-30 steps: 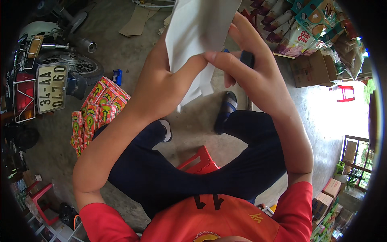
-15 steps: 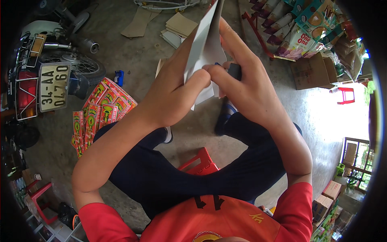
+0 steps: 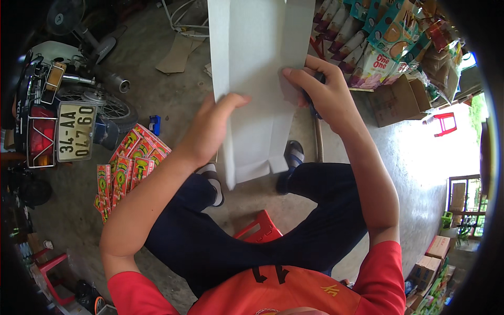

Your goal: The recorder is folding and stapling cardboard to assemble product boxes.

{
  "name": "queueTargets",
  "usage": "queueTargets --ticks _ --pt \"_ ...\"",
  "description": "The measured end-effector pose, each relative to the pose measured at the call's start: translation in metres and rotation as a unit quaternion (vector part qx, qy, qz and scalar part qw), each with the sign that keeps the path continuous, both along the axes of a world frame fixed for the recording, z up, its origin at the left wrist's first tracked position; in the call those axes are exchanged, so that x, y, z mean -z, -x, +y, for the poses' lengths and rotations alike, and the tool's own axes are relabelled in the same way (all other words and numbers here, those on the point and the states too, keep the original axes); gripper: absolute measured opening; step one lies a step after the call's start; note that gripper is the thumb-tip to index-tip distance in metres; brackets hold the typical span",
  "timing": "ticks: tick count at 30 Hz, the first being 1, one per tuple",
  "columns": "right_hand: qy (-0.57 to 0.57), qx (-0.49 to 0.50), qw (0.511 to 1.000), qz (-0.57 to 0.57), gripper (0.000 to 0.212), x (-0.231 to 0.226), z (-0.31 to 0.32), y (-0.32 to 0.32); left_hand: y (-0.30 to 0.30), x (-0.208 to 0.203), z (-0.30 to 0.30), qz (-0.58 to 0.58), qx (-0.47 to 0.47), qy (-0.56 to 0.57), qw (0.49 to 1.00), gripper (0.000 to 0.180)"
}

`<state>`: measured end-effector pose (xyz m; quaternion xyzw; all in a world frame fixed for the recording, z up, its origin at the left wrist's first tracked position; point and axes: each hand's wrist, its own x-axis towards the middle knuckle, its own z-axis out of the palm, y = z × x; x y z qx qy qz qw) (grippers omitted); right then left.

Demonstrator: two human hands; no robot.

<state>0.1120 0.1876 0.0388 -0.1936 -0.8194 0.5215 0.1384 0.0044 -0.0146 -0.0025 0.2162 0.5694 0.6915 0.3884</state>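
A long, pale grey-white cardboard sheet (image 3: 257, 68) with folded side edges and small flaps at its near end hangs opened out between my hands. My left hand (image 3: 207, 128) grips its left edge, thumb lying over the inner face. With the thumb on the inner face, my right hand (image 3: 328, 97) holds the right edge. A slim dark object (image 3: 315, 110) is also tucked in my right hand; its kind is mostly hidden by the fingers. To the left on the floor lies a pile of flat red printed packages (image 3: 123, 173), partly behind my left forearm.
A motorbike (image 3: 68, 110) and a standing fan (image 3: 79, 26) are at the left. A blue tape dispenser (image 3: 154, 125) lies near the pile. Snack bags (image 3: 378, 58) and a cardboard box (image 3: 396, 102) stand far right. A red stool (image 3: 260, 229) is beneath me.
The cardboard, folded narrow and edge-on before, is now spread open with its inner face showing. My hands have moved apart, the left one lower.
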Motion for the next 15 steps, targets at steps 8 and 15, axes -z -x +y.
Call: queueTargets --ticks 8,15 --pt "0.065 -0.043 0.996 0.048 0.031 -0.012 -0.027 -0.005 -0.012 -0.004 0.01 0.09 0.0 -0.057 0.994 0.045" --pt "0.102 -0.06 0.993 0.027 0.03 -0.017 -0.041 -0.01 -0.021 -0.002 0.006 0.176 0.061 -0.07 0.98 0.063"
